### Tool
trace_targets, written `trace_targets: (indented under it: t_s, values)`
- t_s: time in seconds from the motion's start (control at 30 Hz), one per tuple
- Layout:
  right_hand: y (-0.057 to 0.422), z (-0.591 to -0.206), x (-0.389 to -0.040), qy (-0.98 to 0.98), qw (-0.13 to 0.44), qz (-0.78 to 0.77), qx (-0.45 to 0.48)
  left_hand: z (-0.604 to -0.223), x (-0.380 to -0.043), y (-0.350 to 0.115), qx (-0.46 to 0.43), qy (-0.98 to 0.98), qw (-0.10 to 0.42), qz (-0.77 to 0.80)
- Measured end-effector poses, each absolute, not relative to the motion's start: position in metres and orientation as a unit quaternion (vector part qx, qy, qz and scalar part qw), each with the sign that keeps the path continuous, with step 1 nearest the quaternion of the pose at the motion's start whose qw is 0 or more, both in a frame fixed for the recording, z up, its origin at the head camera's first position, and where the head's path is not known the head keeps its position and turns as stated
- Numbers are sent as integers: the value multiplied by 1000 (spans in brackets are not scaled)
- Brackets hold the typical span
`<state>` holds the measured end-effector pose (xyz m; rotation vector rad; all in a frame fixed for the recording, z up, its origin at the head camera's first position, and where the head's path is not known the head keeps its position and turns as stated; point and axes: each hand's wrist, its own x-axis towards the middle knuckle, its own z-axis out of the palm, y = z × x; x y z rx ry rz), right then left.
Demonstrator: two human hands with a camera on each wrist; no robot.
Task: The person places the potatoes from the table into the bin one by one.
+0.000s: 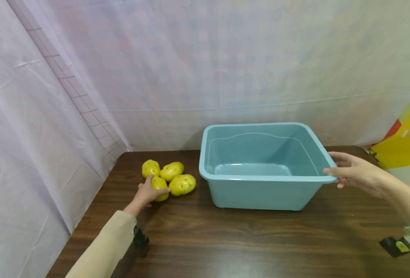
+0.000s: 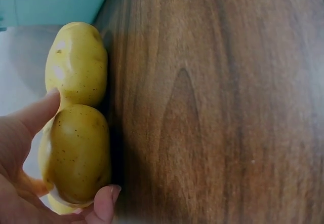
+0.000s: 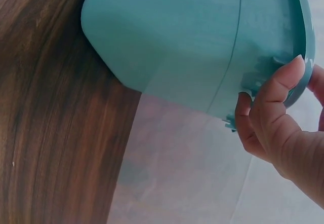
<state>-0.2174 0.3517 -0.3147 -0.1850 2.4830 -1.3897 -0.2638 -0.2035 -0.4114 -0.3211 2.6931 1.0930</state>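
Several yellow potatoes lie close together on the left part of the table. My left hand (image 1: pixel 148 192) is curled round the nearest potato (image 1: pixel 160 188), thumb on one side and fingertips on the other, as the left wrist view also shows. Just right of it lies another potato (image 1: pixel 183 184), and behind are two more, a rounder potato (image 1: pixel 151 168) and an oblong potato (image 1: pixel 172 171). At the right end of a light blue plastic bin (image 1: pixel 260 193), my right hand (image 1: pixel 359 173) grips the rim, fingers curled beneath it. The bin's inside holds nothing visible.
The dark wooden table (image 1: pixel 205 239) ends at the back against a pale curtain (image 1: pixel 225 69). Another white curtain (image 1: pixel 24 135) hangs along the left edge. Yellow patterned cloth (image 1: pixel 406 143) hangs beyond the back right corner.
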Motion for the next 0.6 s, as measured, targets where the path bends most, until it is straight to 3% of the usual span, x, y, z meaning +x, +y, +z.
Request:
trace_targets:
  t_s: [0.6]
  values:
    - [351,-315,-218,856,146,-491,-65,-411,-267,-204,-112,908,122,385]
